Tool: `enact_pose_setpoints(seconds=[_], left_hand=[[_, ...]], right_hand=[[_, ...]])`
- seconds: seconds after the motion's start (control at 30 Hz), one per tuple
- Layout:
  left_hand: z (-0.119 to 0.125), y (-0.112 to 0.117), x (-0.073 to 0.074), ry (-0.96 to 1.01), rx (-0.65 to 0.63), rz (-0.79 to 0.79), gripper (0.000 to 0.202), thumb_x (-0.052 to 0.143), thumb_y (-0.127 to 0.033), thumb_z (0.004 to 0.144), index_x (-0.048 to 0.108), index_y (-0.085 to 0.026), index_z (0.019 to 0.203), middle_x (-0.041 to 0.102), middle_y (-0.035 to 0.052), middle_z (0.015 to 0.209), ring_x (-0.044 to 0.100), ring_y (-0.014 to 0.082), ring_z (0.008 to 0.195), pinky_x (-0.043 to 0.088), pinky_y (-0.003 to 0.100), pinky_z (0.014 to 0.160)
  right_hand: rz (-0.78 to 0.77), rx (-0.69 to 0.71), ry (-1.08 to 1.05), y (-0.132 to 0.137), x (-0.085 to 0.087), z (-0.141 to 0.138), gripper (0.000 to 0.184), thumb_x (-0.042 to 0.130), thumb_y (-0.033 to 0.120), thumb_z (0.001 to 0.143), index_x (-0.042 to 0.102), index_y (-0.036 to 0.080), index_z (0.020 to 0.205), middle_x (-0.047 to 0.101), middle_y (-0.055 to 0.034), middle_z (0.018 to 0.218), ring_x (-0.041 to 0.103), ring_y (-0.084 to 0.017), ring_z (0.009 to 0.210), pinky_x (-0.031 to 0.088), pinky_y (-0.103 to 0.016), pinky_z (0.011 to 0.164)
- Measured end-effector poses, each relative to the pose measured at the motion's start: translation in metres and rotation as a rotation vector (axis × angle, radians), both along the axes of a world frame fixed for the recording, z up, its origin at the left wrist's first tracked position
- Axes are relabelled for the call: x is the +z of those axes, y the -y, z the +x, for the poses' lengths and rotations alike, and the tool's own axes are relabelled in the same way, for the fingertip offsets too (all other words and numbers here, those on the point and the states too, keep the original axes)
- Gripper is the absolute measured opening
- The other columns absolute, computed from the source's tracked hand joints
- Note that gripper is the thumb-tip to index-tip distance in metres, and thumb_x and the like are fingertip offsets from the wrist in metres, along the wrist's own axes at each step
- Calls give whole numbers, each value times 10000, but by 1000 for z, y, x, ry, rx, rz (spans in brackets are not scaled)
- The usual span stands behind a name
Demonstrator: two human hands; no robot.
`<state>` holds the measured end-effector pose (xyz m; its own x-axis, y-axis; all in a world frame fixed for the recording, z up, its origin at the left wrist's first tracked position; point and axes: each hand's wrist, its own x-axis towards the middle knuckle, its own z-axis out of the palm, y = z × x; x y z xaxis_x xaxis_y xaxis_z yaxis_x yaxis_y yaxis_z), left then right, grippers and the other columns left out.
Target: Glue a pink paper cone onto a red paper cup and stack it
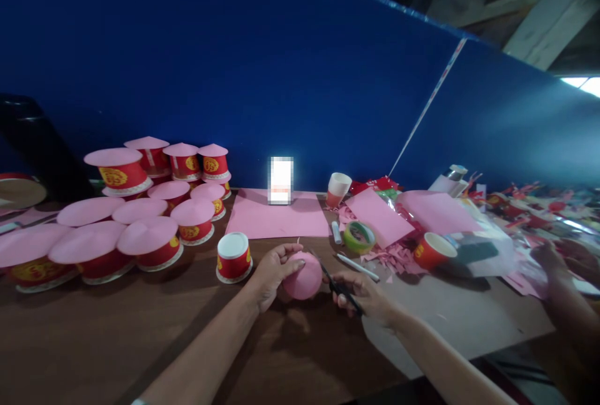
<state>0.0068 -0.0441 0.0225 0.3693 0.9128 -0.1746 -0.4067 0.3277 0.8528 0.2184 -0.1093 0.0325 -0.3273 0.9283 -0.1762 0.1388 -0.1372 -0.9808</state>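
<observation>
My left hand [280, 272] pinches a round pink paper disc [304, 281] at its upper left edge, thumb on top. A thin paper strip sticks up above the disc. Black-handled scissors [343, 295] are gripped in my right hand [359, 295], their blades pointing up and left beside the disc's right edge. Whether the blades touch the paper, I cannot tell. Just left of my left hand, an upside-down red paper cup [234, 265] with a white base stands on the brown table [197, 342].
Several red cups with pink paper cone tops [147, 236] crowd the left. A pink sheet [276, 220] lies behind my hands. To the right are green tape [359, 237], a white pen [357, 266], pink scraps [396, 258] and a red cup [434, 252]. Another person's hands [560, 261] are far right.
</observation>
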Motion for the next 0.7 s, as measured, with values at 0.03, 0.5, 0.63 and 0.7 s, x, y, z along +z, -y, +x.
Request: enact_pose_setpoints(seconds=[0.03,0.5,0.63,0.7], left_hand=[[0,0,0,-1,-2,0,467,807,-263,534,627,-136,946,678,74,889,593,121,712,426,231,665],[1,-1,0,-11,-14,-9,513,812,-266,525,587,-120,963,675,65,878,580,112,725,421,225,677],[1,-1,-1,2,-22,-2,503,807,-254,539,582,-118,967,675,66,883,581,109,731,426,228,692],[0,-1,-2,1,-20,1,497,805,-244,544,581,-118,971,676,65,886,584,106,733,427,223,694]], right_hand=[[-2,3,2,0,0,0,347,696,322,716,610,174,1018,561,11,717,485,-69,591,373,-123,442],[3,31,37,-2,-4,4,379,703,381,706,617,182,1017,534,18,702,457,-67,581,373,-118,419],[11,41,24,-1,-1,3,392,698,394,712,618,187,1035,524,21,692,447,-66,579,372,-115,416],[9,43,22,-1,-1,3,394,695,394,715,619,188,1042,517,21,688,447,-66,581,374,-116,418]])
